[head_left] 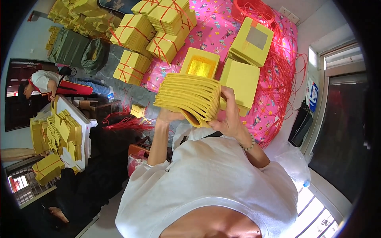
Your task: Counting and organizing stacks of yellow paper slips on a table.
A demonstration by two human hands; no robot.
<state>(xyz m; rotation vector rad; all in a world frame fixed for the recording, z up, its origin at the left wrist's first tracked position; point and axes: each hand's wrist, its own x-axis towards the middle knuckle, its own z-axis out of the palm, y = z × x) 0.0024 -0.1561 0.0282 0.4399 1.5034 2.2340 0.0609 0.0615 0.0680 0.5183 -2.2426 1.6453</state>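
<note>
A thick stack of yellow joss paper (186, 93) is held up in front of my chest, its sheets bent and fanned into several folded layers. My left hand (171, 115) grips it from below on the left, the fingers mostly hidden beneath the paper. At the right end, my right hand (230, 115) is closed on the sheet edges, thumb underneath and fingers along the side. Just beyond lies a yellow sheet with a gold foil square (201, 66). Right of it are a plain yellow stack (242, 83) and another with a grey square (254, 41).
A pink patterned cloth (210, 23) covers the work surface. Red plastic strings (279, 83) spill along its right side. Tied yellow bundles (133, 31) stand at the far left. Another person (45, 81) leans by a white table (84, 131) piled with yellow paper on the left.
</note>
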